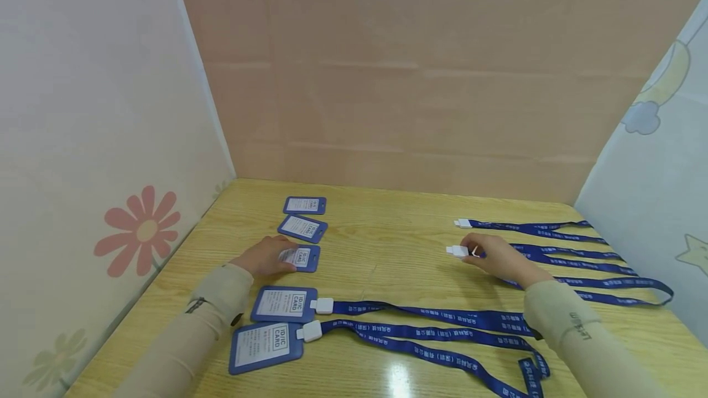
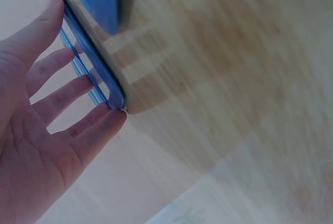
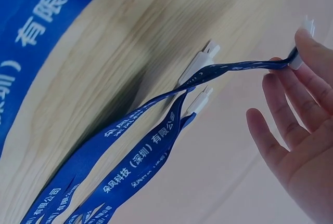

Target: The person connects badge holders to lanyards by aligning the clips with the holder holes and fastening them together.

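Just beyond the farther clipped badge [image 1: 284, 304], the left hand [image 1: 268, 256] holds a loose blue card holder [image 1: 306, 257] by its edges; well to that badge's right and also beyond it, the right hand [image 1: 500, 257] pinches a white lanyard clip [image 1: 457, 251]. This looks like the pairing step; the next move likely calls for bringing clip and holder together.

A wood-grain tabletop [image 1: 387, 226] spreads beneath both grips, carrying a bright patch of reflected light [image 1: 398, 381] on the near side, between them. Beyond the grips, a peach-brown backdrop [image 1: 387, 115] with faint horizontal creases rises from the far edge. Left of the left grip [image 1: 269, 257] stands a pale wall [image 1: 99, 97] with a red flower [image 1: 146, 231]; right of the right grip [image 1: 498, 257], another pale panel [image 1: 630, 171] bears a yellow moon [image 1: 675, 66] and cloud [image 1: 643, 117].
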Demonstrator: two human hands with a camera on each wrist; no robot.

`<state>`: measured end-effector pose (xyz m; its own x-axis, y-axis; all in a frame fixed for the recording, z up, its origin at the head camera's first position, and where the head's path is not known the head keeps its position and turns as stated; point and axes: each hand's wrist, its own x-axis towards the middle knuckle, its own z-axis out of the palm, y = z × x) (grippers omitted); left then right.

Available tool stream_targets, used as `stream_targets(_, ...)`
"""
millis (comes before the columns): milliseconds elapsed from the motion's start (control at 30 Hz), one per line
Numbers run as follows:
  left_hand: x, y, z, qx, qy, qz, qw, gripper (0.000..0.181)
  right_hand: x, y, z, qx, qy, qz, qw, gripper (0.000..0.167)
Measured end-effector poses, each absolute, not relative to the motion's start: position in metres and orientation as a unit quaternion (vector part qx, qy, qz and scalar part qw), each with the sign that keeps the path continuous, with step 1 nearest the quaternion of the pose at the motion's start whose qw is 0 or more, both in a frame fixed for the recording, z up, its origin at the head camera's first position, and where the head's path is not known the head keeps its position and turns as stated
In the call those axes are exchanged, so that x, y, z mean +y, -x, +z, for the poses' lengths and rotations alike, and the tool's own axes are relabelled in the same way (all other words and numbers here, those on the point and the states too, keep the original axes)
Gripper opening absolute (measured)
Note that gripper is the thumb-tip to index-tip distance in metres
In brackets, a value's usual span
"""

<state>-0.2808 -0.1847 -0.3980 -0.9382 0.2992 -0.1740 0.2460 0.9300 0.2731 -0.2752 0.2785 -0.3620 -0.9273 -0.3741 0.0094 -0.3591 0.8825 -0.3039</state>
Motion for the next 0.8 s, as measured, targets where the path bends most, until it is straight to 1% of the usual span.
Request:
stream_targets(533, -0.184, 0.282, -0.403, 0.976, -0.134, 0.129, 0.111, 0.055, 0.264, 0.278, -0.363, 0.968, 0.211, -0.137, 0.021, 0.022)
stream_targets(700, -0.183, 0.282, -0.404, 0.976, -0.146, 0.125, 0.104, 0.055, 0.258, 0.279, -0.364, 0.967, 0.215, -0.137, 0.025, 0.022)
stream_targets(800, -0.182, 0.281, -0.404, 0.976, -0.15, 0.124, 0.101, 0.055, 0.255, 0.279, -0.363, 0.963, 0.232, -0.138, 0.019, 0.021)
